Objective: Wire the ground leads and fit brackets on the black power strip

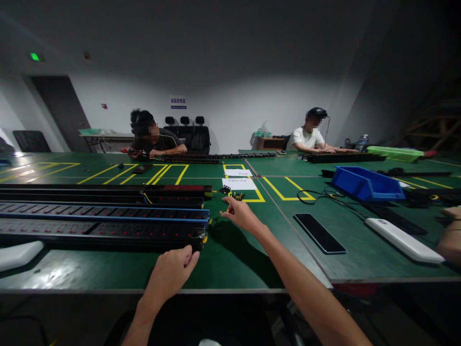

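My left hand (173, 270) is curled closed at the near end of a long black rail (144, 235) with rows of small red marks. What its fingers hold, if anything, is hidden. My right hand (240, 214) reaches forward over the table, thumb and index finger apart and bent. Just beyond its fingertips lies a small pile of black and yellow parts (237, 196). Beside the black rail lies another rail with blue edges (108, 212), and more dark rails lie behind, their ends carrying yellow bits.
On the green table (245, 269) lie a phone (320, 233), a white oblong case (403, 240), a blue bin (367, 183), cables and paper sheets (238, 183). Two people work across the table. Another person's blurred arm (452, 238) enters at the right edge.
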Demonstrator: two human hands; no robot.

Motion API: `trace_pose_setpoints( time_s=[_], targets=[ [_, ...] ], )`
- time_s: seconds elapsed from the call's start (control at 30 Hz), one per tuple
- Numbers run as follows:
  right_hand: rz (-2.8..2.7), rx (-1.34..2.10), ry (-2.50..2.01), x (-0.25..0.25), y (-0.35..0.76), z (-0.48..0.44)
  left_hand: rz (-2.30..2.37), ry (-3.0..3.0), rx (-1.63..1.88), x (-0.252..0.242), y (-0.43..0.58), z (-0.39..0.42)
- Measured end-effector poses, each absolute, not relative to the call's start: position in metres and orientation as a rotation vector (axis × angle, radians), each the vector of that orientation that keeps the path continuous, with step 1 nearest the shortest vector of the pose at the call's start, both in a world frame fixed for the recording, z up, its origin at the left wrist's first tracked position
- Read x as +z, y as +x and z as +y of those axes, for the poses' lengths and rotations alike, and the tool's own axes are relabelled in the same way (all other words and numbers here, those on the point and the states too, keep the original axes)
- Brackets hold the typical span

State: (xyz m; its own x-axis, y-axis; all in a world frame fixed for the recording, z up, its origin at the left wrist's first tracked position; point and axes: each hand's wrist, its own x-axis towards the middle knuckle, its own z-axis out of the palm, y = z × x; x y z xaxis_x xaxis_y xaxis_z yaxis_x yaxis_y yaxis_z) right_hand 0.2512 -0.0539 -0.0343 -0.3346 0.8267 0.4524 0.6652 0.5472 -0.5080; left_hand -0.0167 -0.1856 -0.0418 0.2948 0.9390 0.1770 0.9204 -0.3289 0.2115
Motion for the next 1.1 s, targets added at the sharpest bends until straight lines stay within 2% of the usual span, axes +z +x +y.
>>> trace_pose_setpoints(
  time_s=[0.53, 1.1],
  targets=[
    [-2.185, 0.085, -1.386, -0.020, 0.250, -0.067, 1.778, 2.485, 0.416, -0.045, -0.017, -0.183],
    [-2.089, 0.216, -1.256, -0.026, 0.250, -0.059, 1.793, 2.477, 0.401, -0.043, -0.017, -0.184]
  ],
)
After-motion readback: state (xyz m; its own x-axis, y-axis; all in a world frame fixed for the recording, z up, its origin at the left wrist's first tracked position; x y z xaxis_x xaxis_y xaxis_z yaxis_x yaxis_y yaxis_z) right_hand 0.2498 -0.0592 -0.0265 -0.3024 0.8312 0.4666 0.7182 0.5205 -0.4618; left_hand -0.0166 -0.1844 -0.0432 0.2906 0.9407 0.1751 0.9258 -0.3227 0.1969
